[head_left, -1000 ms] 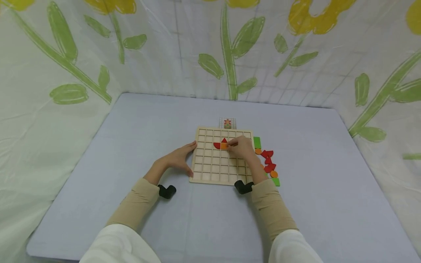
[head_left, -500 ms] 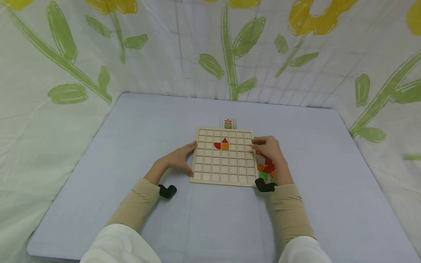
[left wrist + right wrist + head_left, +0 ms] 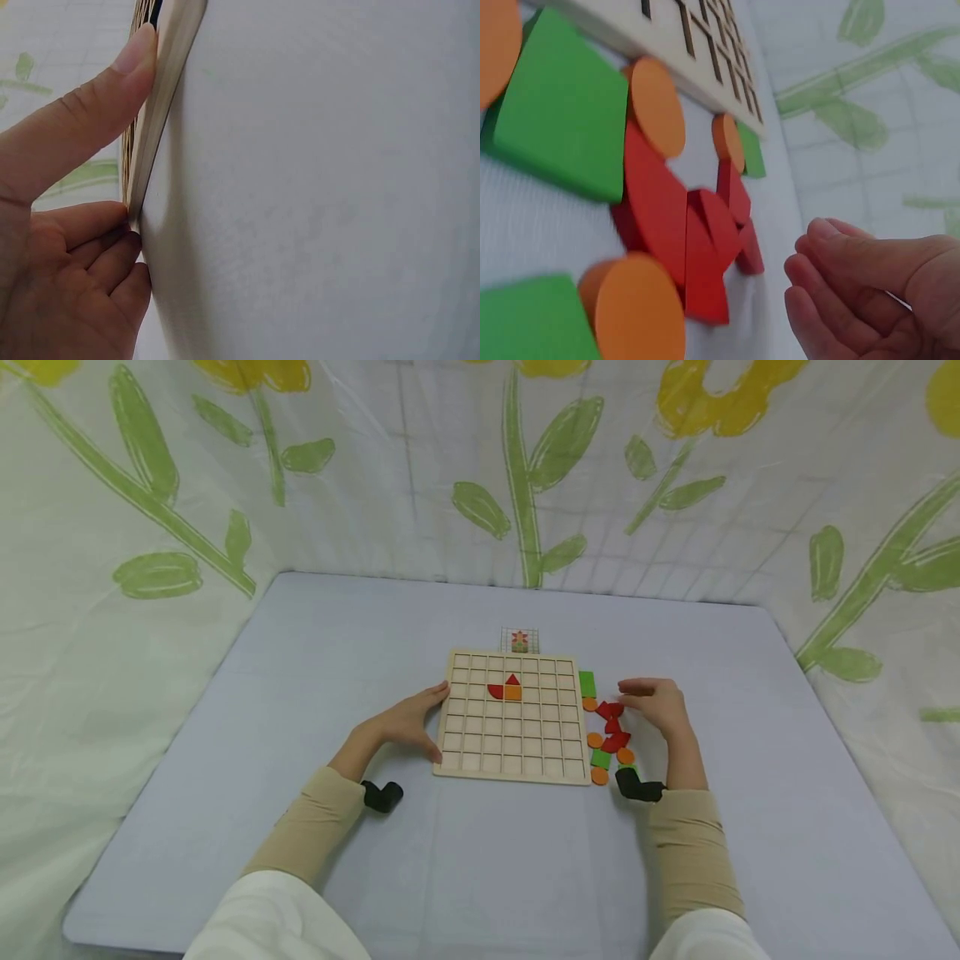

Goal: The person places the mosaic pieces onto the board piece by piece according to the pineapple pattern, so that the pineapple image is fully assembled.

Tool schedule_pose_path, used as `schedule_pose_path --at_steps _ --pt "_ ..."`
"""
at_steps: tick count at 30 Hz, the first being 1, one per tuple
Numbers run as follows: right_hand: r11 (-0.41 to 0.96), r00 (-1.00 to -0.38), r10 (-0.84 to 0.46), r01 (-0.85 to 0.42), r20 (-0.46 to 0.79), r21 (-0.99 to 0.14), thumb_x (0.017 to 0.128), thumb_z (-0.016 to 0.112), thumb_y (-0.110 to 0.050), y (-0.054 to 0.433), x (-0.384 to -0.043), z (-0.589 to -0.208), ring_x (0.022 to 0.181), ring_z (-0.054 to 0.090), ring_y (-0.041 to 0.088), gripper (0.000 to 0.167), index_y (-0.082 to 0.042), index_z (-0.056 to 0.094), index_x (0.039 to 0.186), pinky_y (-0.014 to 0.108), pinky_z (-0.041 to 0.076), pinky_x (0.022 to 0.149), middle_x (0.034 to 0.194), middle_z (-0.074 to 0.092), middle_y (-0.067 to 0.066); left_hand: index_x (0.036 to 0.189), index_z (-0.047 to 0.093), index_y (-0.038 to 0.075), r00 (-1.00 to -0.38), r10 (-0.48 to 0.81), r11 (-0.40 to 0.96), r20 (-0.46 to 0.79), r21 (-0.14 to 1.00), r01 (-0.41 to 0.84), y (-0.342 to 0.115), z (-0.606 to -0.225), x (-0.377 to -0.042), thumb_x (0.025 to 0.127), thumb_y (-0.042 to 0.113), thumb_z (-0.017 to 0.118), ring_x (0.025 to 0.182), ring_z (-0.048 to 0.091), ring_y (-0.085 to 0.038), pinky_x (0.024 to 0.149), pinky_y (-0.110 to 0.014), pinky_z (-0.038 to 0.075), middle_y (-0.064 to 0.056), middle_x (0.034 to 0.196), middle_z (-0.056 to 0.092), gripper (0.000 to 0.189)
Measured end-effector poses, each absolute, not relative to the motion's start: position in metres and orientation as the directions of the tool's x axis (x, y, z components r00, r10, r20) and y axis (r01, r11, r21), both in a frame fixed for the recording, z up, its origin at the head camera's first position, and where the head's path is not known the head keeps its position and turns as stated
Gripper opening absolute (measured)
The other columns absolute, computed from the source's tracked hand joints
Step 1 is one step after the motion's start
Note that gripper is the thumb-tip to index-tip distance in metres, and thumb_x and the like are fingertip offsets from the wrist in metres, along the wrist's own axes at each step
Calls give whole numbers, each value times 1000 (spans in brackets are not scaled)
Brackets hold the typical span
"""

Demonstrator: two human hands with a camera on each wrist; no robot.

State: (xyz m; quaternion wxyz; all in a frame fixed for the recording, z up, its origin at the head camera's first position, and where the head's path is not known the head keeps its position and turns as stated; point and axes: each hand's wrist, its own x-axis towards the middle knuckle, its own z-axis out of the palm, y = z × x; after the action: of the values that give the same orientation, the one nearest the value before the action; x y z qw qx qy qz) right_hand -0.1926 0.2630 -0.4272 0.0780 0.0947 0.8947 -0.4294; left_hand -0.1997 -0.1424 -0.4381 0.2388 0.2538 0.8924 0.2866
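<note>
A square wooden grid board (image 3: 491, 746) lies mid-table. In its upper part sit an orange square (image 3: 513, 693), a red triangle (image 3: 512, 680) above it and a red quarter-round piece (image 3: 496, 692) to its left. My left hand (image 3: 405, 722) rests against the board's left side, thumb and fingers spread along the edge; in the left wrist view the thumb (image 3: 94, 105) lies at the rim. To the right of the loose red pieces (image 3: 612, 725), my right hand (image 3: 658, 703) hovers with nothing in its loosely bent fingers, as the right wrist view shows.
Beside the board's right edge lie green blocks (image 3: 587, 683) and several orange discs (image 3: 595, 740), mixed with the red pieces. A small picture card (image 3: 531, 642) with a figure on a grid lies at the board's far edge. Behind the table hangs a flower-patterned sheet (image 3: 420, 468).
My right hand has left the orange square and moved right, off the board and past the loose pieces, uncovering them. My left hand has stayed at the board's edge.
</note>
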Motion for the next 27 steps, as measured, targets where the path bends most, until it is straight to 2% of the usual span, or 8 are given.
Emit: schedule_pose_path --at_steps 6,13,17,21,27 --pt "596 -972 65 219 -226 -773 95 59 -8 274 -190 -432 120 50 40 37 7 58 129 50 41 103 128 58 27 151 16 -8 -757 588 709 -285 632 313 -143 -438 -200 67 23 89 147 10 -37 118 -48 16 -20 160 9 116" --pt "576 -963 42 241 -266 -781 93 58 -2 276 -189 -436 119 52 39 41 5 55 134 50 40 105 129 57 28 151 17 -8 -757 592 705 -277 633 320 -144 -440 -201 67 24 89 147 10 -37 118 -48 16 -20 160 10 116" --pt "636 -958 15 230 -286 -736 91 61 -3 272 -190 -436 117 50 39 44 5 54 134 50 42 103 130 54 28 151 17 -8 -760 589 705 -276 634 316 -144 -441 -201 66 23 90 147 10 -36 118 -48 16 -20 160 10 116" --pt "707 -956 -12 200 -294 -678 91 63 -5 269 -193 -438 109 50 38 40 5 59 129 50 45 98 126 55 28 151 17 -8 -762 587 706 -274 634 317 -143 -440 -201 66 23 90 147 11 -36 118 -47 17 -20 160 10 116" --pt "726 -966 -23 162 -259 -668 90 66 -5 268 -194 -440 106 52 38 33 5 63 121 48 48 94 120 59 27 152 17 -7 -762 585 709 -279 633 312 -143 -440 -201 66 23 90 147 10 -35 118 -47 17 -19 161 10 117"
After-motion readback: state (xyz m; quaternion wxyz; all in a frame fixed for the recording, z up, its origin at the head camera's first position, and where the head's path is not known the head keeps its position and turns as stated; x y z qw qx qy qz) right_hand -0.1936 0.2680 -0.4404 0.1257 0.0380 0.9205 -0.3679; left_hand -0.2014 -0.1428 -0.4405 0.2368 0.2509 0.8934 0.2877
